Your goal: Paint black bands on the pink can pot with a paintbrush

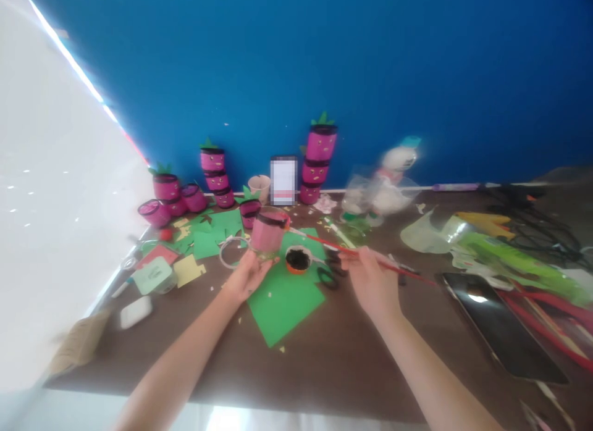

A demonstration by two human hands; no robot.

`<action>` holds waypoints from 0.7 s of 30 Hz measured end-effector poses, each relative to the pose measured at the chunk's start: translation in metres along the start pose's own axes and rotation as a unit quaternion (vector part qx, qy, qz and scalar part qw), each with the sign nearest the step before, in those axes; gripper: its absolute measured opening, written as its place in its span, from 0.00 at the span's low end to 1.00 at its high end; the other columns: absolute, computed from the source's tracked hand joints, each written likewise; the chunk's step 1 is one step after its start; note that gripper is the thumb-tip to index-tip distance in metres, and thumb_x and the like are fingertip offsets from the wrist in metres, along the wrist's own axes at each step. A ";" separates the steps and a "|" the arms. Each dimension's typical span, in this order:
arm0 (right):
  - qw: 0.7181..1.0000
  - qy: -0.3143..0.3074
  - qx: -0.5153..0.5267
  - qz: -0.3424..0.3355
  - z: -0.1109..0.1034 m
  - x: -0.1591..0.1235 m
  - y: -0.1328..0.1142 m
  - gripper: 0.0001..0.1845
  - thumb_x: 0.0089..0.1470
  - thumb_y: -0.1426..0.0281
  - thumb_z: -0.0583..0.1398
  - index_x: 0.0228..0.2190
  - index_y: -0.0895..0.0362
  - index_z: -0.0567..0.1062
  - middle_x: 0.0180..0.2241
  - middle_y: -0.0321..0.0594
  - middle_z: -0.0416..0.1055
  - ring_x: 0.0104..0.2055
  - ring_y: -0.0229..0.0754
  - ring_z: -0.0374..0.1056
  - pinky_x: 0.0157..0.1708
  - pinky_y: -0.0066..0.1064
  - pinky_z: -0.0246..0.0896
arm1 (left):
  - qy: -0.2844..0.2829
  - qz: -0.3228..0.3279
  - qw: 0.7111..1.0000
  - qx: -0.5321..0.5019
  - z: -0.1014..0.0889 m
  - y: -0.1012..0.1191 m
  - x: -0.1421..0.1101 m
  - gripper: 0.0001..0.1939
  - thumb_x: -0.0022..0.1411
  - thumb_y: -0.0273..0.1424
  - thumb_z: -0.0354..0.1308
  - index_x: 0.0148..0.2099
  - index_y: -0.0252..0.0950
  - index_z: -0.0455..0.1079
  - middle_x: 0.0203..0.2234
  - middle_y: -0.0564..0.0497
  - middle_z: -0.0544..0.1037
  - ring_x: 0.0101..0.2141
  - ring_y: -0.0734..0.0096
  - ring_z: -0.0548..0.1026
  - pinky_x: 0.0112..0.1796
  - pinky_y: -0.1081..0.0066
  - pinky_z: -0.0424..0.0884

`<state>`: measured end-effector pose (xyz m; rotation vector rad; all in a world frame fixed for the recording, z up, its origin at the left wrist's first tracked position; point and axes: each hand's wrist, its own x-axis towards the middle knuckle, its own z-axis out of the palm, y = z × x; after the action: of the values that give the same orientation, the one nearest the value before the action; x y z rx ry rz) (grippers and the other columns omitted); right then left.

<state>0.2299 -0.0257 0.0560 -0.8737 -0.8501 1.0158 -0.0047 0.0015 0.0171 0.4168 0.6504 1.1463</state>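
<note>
My left hand (248,273) holds a pink cup with a black rim (269,232) from below, a little above the brown table. My right hand (370,276) is closed on a thin red paintbrush (352,253), and the brush tip reaches the cup's rim. A small orange pot of black paint (297,259) sits between my hands on a green paper sheet (282,298). Black scissors (331,271) lie just right of the pot.
Finished pink cups with green tops stand stacked along the blue wall (320,162) (214,168). Green and yellow paper scraps (204,239) lie at left, a dark tablet (500,323) at right, with cables, plastic bags and a glue bottle (393,171) behind.
</note>
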 end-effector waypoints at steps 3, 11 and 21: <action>1.000 -0.012 -0.008 0.002 0.002 -0.004 0.000 0.12 0.44 0.59 0.65 0.20 0.54 0.78 0.21 0.37 0.74 0.20 0.36 0.65 0.24 0.32 0.63 | 0.003 0.007 1.000 0.011 0.000 -0.002 0.000 0.25 0.58 0.27 0.57 0.58 0.36 0.58 0.45 0.43 0.74 0.39 0.71 0.76 0.44 0.73 0.72; 0.999 0.025 -0.010 -0.022 -0.001 -0.001 0.003 0.10 0.44 0.62 0.65 0.20 0.55 0.79 0.21 0.37 0.75 0.20 0.35 0.65 0.25 0.30 0.62 | 0.004 -0.005 1.000 -0.002 0.000 0.001 0.000 0.23 0.60 0.31 0.55 0.57 0.35 0.59 0.44 0.43 0.74 0.38 0.73 0.76 0.41 0.76 0.72; 1.000 0.000 0.001 -0.015 0.002 -0.003 -0.002 0.11 0.43 0.59 0.65 0.19 0.53 0.78 0.20 0.36 0.74 0.19 0.36 0.64 0.24 0.32 0.62 | -0.003 -0.051 0.999 -0.017 0.005 0.006 -0.006 0.20 0.62 0.36 0.50 0.54 0.31 0.62 0.39 0.41 0.75 0.31 0.77 0.76 0.32 0.82 0.73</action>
<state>0.2279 -0.0283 0.0584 -0.8562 -0.8598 0.9898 -0.0067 -0.0016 0.0257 0.3537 0.6391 1.0573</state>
